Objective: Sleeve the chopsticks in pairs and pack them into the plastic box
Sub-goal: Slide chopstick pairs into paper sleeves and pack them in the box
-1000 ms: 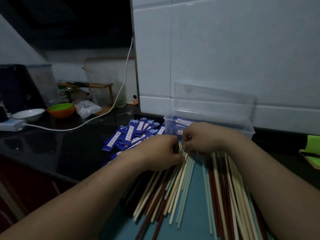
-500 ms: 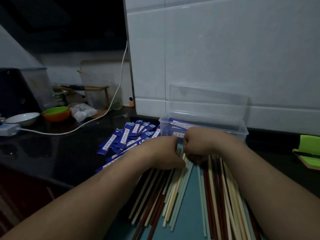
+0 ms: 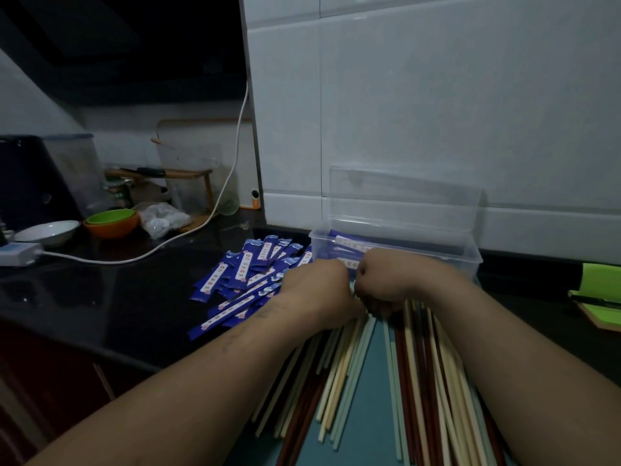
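Loose chopsticks (image 3: pixel 349 375) in cream, pale green and dark red lie fanned on a teal mat (image 3: pixel 366 415) in front of me. My left hand (image 3: pixel 319 290) and my right hand (image 3: pixel 386 280) rest side by side on their far ends, fingers curled down among the sticks; what each grips is hidden. A heap of blue paper sleeves (image 3: pixel 248 280) lies just left of my left hand. The clear plastic box (image 3: pixel 470 260), lid up against the wall, stands right behind my hands and holds a few blue sleeved pairs (image 3: pixel 342 245).
On the dark counter to the left: a white power cable (image 3: pixel 134 258) and adapter (image 3: pixel 16 253), a white dish (image 3: pixel 47 232), stacked green and orange bowls (image 3: pixel 111 222), a plastic bag (image 3: pixel 161 218). A green notepad (image 3: pixel 598 297) lies far right. White tiled wall behind.
Both hands have stayed on the chopstick ends, shifting only slightly together; the view has drifted a little to the left.
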Tool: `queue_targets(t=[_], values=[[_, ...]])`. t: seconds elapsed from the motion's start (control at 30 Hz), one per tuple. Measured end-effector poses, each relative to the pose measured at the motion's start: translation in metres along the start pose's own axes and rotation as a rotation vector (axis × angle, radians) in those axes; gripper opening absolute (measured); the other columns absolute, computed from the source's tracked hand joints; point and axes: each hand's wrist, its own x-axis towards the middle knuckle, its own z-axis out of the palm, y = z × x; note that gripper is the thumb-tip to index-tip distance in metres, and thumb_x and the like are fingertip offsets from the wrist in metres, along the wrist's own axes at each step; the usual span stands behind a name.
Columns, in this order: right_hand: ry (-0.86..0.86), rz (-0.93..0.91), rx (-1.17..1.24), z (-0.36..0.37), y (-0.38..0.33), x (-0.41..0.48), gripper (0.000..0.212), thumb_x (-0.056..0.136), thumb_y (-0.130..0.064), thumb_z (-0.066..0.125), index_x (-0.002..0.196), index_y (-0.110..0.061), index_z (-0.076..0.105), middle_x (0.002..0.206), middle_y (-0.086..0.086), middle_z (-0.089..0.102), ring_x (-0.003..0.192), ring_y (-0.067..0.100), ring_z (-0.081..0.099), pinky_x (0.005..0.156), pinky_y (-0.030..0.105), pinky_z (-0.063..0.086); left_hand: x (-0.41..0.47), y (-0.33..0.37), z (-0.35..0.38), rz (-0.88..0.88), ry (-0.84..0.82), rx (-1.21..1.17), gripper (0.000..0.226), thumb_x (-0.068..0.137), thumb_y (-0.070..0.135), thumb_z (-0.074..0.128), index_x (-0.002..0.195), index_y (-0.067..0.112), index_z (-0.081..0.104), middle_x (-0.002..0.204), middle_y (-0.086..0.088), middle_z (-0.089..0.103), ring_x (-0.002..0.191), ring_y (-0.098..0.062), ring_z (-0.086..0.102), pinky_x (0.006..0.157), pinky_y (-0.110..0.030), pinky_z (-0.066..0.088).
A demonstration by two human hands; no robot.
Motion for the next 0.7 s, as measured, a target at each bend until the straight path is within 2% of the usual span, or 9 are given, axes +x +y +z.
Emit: queue_targets(t=[0.17,0.27,0.37,0.43,0.53,0.57,0.63,0.7], values=[[-0.011,0.013,0.182,0.001,0.002,0.0,0.032,0.103,-0.02,0.048,0.087,-0.004,0.071,0.064,0.006,0.073,0.051,0.016,0.067,0.051,0.023,0.051,0.002,-0.006,0.003,-0.033,0.034,-0.115,0.04,0.083,0.058,0.072,0.072,0.025,0.051,0.075,0.005,0.057,0.074,-0.017,0.059,0.07,-0.035,0.048],[-0.036,0.003,0.399,-0.001,0.004,0.002,0.042,0.109,-0.034,0.044,0.094,-0.003,0.069,0.067,0.009,0.068,0.047,0.014,0.059,0.047,0.021,0.044,0.005,-0.015,-0.001,-0.05,0.044,-0.302,0.032,0.082,0.053,0.072,0.074,0.023,0.063,0.074,0.003,0.066,0.073,-0.017,0.064,0.067,-0.033,0.053],[-0.062,-0.029,0.615,-0.001,0.003,0.007,0.044,0.105,-0.05,0.053,0.096,-0.009,0.067,0.069,0.01,0.063,0.046,0.013,0.052,0.047,0.025,0.036,0.003,-0.019,-0.009,-0.029,0.089,-0.57,0.028,0.086,0.041,0.071,0.068,0.021,0.066,0.052,0.01,0.059,0.049,-0.005,0.054,0.054,-0.024,0.04],[-0.051,-0.049,0.723,-0.001,-0.001,0.008,0.04,0.104,-0.048,0.058,0.099,-0.01,0.068,0.066,0.008,0.062,0.046,0.011,0.048,0.045,0.024,0.033,-0.002,-0.019,-0.013,-0.007,0.106,-0.69,0.022,0.089,0.035,0.07,0.076,0.018,0.072,0.051,0.008,0.06,0.043,-0.003,0.049,0.052,-0.023,0.039],[0.07,-0.083,0.799,-0.005,-0.004,0.007,0.037,0.103,-0.037,0.06,0.099,-0.003,0.073,0.057,0.005,0.058,0.044,0.013,0.047,0.043,0.025,0.033,-0.009,-0.016,-0.017,0.046,0.116,-0.813,0.025,0.098,0.032,0.065,0.097,0.009,0.072,0.08,-0.015,0.07,0.062,-0.014,0.057,0.061,-0.033,0.047],[0.138,-0.096,0.815,-0.007,-0.004,0.008,0.038,0.103,-0.035,0.059,0.099,0.001,0.072,0.055,0.005,0.057,0.044,0.014,0.048,0.043,0.026,0.034,-0.012,-0.015,-0.017,0.053,0.124,-0.827,0.028,0.102,0.037,0.062,0.102,0.01,0.069,0.089,-0.016,0.07,0.07,-0.017,0.06,0.065,-0.035,0.05],[0.293,-0.132,0.884,-0.01,-0.005,0.008,0.036,0.104,-0.032,0.056,0.096,0.0,0.07,0.056,0.005,0.059,0.043,0.014,0.049,0.043,0.027,0.036,-0.018,-0.016,-0.017,0.049,0.097,-0.861,0.034,0.107,0.045,0.05,0.107,0.014,0.064,0.092,-0.011,0.069,0.078,-0.019,0.063,0.072,-0.038,0.051],[0.42,-0.186,0.997,-0.013,-0.007,0.007,0.032,0.107,-0.032,0.054,0.095,-0.004,0.067,0.06,0.005,0.062,0.045,0.014,0.052,0.042,0.025,0.037,-0.023,-0.017,-0.015,0.055,0.046,-0.933,0.037,0.111,0.044,0.041,0.109,0.016,0.064,0.081,0.002,0.068,0.07,-0.011,0.059,0.069,-0.035,0.046]])
